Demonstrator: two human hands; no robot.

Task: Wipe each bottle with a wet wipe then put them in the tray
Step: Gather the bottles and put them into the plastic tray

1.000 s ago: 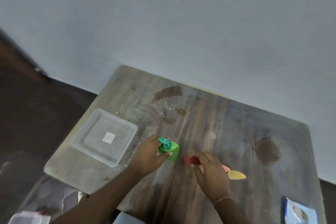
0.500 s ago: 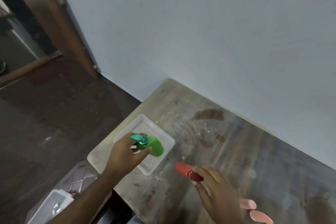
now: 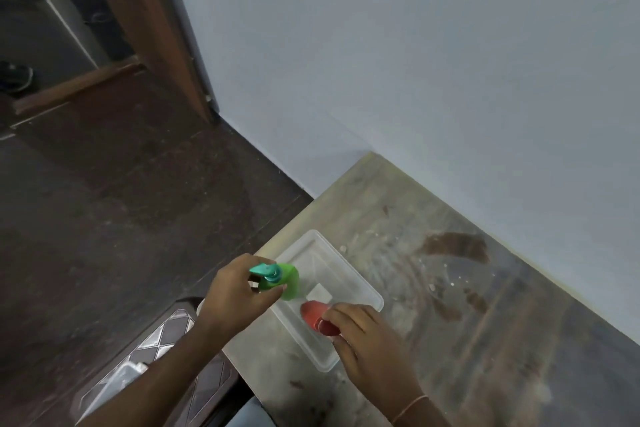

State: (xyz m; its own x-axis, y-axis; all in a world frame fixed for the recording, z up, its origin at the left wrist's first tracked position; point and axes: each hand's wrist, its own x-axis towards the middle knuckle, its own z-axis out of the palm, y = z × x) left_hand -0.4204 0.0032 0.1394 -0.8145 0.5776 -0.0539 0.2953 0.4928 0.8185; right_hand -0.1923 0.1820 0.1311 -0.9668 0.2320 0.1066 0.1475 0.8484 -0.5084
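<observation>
Your left hand (image 3: pixel 239 291) curls its fingers around a green pump bottle (image 3: pixel 284 279) at the near-left edge of the clear plastic tray (image 3: pixel 360 282), low in the centre of the frame, while your right hand (image 3: pixel 370 336) pinches a red bottle (image 3: pixel 313 314) inside it. The tray sits at the left end of the stained wooden counter (image 3: pixel 485 322), which runs along a pale blue wall (image 3: pixel 415 62); dark floor (image 3: pixel 121 201) fills the frame's left.

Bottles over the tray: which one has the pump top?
The green bottle, gripped by the left hand; its teal pump head sticks out sideways. The red bottle in the right hand shows no pump, only a darker red cap end.
</observation>
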